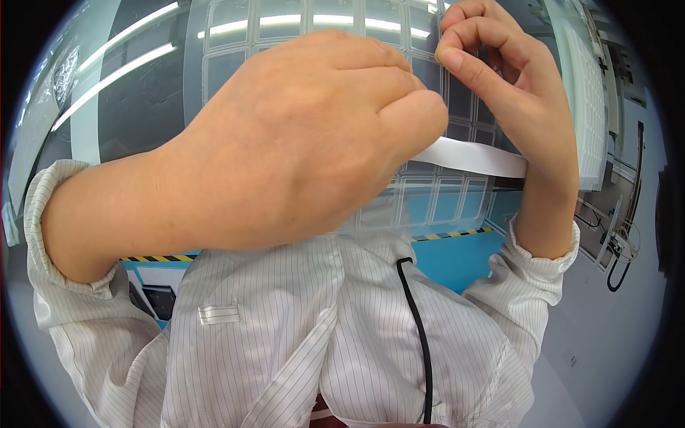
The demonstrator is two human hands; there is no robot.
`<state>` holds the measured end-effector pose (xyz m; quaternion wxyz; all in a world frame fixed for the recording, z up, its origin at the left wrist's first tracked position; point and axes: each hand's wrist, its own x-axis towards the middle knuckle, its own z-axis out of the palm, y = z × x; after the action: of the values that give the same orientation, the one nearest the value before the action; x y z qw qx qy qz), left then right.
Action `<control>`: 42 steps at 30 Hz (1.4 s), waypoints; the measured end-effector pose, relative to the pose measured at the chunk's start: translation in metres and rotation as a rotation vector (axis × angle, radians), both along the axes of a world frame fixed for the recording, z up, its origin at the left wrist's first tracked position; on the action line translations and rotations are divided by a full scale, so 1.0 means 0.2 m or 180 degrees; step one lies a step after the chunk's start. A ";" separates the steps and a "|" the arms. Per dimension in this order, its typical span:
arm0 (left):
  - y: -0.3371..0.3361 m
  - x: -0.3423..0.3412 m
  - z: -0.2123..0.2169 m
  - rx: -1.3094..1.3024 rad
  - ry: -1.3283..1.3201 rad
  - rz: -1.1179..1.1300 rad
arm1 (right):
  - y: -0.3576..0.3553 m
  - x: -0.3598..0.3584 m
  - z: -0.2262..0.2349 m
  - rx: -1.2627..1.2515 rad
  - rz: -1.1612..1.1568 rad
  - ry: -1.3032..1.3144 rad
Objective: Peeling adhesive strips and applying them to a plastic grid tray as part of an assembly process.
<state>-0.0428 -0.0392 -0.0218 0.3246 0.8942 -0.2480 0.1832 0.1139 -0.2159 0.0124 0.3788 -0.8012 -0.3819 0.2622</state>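
My left hand (300, 135) is closed, its back toward me and its fingers curled out of sight, in front of a clear plastic tray (432, 203) with rectangular compartments. From beneath its thumb side a glossy white strip (478, 157) runs across to my right wrist. Whether the left fingers grip that strip is hidden. Above the tray's right part, my right hand (510, 71) pinches with thumb and forefinger together, the other fingers bent. Anything in that pinch is too small to make out.
Stacked clear trays (589, 107) stand to the right. A dark panel (139, 107) reflecting ceiling lights lies at the left. Below the tray are a blue surface (457, 260) and black-and-yellow striped tape (453, 234). A black cord (421, 335) hangs down my striped coat.
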 end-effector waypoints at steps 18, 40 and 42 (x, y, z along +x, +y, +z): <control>0.00 0.01 0.00 0.0149 -0.0033 -0.0017 | -0.04 0.04 -0.06 0.0347 0.0285 -0.0199; 0.02 0.00 0.00 0.0445 0.0077 -0.0133 | 0.01 -0.09 -0.01 0.0054 0.0072 -0.0370; -0.01 0.01 -0.05 0.0249 -0.0299 -0.0028 | 0.00 -0.09 -0.06 0.0174 0.0287 -0.1328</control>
<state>-0.0400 -0.0413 -0.0326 0.2782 0.8955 -0.2739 0.2137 0.0957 -0.2149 0.0003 0.3009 -0.8096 -0.4945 0.0969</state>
